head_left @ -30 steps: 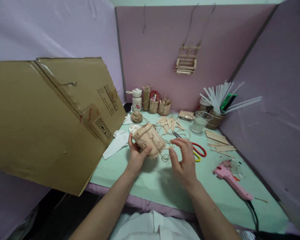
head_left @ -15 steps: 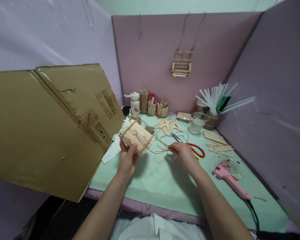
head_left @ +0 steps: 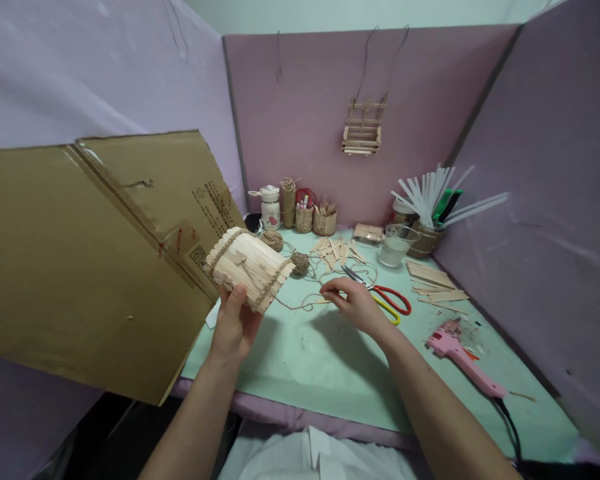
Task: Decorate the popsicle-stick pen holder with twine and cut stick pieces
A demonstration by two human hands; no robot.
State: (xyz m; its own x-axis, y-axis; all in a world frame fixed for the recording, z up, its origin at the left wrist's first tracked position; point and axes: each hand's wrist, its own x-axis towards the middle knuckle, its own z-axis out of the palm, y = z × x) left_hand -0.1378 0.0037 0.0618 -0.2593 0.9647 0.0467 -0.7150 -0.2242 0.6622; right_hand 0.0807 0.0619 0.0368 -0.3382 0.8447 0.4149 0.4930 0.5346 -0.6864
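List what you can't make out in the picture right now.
Head view: far side of the stick-covered piece, hidden by its near face.
Head view: most fingertips of the left hand, behind that piece.
Head view: whether the right hand holds the twine; its own fingers block the contact.
Head view: fine print on the cardboard, too small to read.

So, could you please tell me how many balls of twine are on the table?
2: one ball in front of the white bottle, the other right of the held wooden piece; more may be hidden behind it.
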